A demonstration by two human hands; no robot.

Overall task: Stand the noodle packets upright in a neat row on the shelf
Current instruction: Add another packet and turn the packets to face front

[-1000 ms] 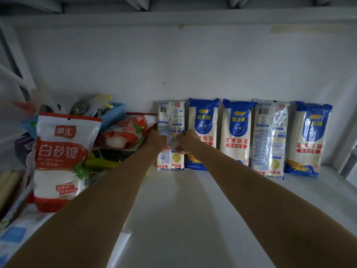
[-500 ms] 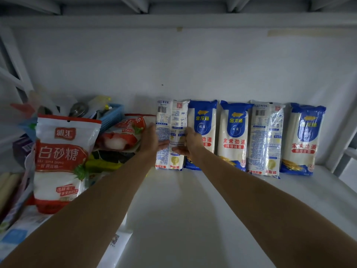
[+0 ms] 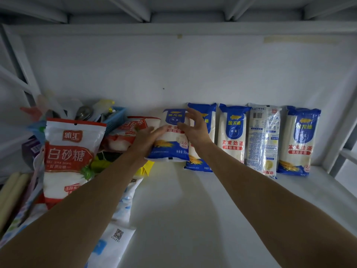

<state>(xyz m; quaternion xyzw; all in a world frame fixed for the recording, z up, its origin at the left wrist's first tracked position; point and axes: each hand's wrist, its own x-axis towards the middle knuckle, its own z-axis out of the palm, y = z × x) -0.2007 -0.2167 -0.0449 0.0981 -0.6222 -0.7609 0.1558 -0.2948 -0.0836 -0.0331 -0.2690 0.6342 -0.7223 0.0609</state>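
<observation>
Because the leftmost noodle packet (image 3: 170, 136) is lifted off the shelf (image 3: 193, 200) with its base swung toward the camera, the left hand (image 3: 145, 141) takes its weight — the grip closed along the packet's left edge and under its lower half. The right hand (image 3: 195, 128) hovers at the packet's upper right with fingers spread wide, holding nothing, seemingly placed to steady or guide it. That packet sits between the two hands, blue face forward, just in front of the gap at the row's left end.

Beyond it, four more packets lean upright against the back wall (image 3: 173, 70): a blue one (image 3: 202, 151) partly behind the right hand, another blue (image 3: 232, 134), one turned back-out (image 3: 263, 140), and a last blue (image 3: 299, 142). To the left stands a sugar bag (image 3: 71, 157) — close enough that the slot for the held packet looks tight.
</observation>
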